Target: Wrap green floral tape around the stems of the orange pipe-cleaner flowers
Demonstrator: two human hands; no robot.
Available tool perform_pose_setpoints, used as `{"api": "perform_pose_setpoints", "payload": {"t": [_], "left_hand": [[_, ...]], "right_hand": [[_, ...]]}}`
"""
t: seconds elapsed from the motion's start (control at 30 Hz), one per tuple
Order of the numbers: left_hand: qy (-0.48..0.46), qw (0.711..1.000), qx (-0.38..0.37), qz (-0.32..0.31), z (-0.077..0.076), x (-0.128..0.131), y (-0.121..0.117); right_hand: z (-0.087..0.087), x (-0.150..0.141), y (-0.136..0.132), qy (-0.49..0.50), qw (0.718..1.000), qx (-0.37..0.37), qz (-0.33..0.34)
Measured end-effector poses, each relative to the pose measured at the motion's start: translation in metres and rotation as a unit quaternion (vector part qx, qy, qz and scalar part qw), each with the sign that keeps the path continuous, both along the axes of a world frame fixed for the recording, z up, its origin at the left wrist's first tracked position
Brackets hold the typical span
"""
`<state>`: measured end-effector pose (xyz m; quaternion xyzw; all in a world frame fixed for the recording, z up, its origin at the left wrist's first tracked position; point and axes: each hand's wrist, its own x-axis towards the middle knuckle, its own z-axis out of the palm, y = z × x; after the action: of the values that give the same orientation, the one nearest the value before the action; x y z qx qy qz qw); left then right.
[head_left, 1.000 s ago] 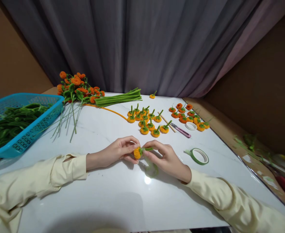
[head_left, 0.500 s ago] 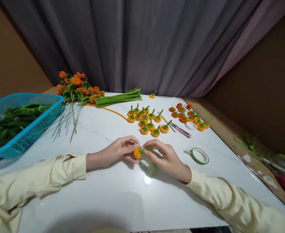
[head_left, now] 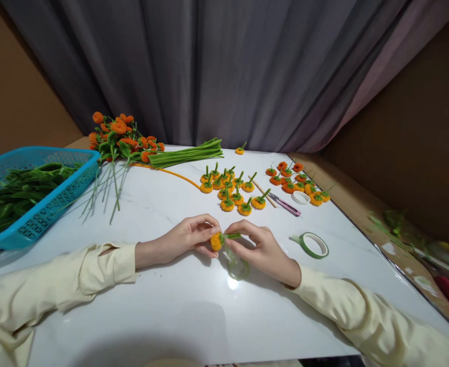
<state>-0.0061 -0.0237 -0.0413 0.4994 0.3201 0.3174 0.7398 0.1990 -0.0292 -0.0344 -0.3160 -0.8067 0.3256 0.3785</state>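
I'm looking over a glossy white, grey-veined tabletop (head_left: 163, 306). At its left edge I see a blue perforated plastic basket (head_left: 52, 214). Along the far side lie orange flowers with leafy stems (head_left: 117, 127), a bundle of green chenille stems (head_left: 188, 154), an orange chenille strand (head_left: 173, 175) and one lone yellow flower head (head_left: 240, 151). Mid-table I count a loose cluster of yellow flower heads (head_left: 227, 204), stems pointing up. Right of them I make out a thin wooden stick (head_left: 255, 183), a pink-handled metal tool (head_left: 288, 207), a white ring (head_left: 301, 203), orange flower heads (head_left: 287, 188) and, nearer me, a green tape roll (head_left: 316, 256).
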Motion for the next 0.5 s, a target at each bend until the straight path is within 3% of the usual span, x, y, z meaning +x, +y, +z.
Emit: {"api": "perform_pose_setpoints", "payload": {"t": [0.3, 0.5], "left_hand": [[0.003, 1.000, 0.011, -0.002, 0.0026, 0.0005, -0.0017], [0.017, 1.000, 0.014, -0.017, 0.0005, -0.0009, -0.0007]], "right_hand": [[0.0001, 0.0011, 0.0002, -0.016, 1.000, -0.004, 0.006], [-0.0025, 0.0027, 0.0002, -0.034, 0.998, 0.060, 0.007]]}}
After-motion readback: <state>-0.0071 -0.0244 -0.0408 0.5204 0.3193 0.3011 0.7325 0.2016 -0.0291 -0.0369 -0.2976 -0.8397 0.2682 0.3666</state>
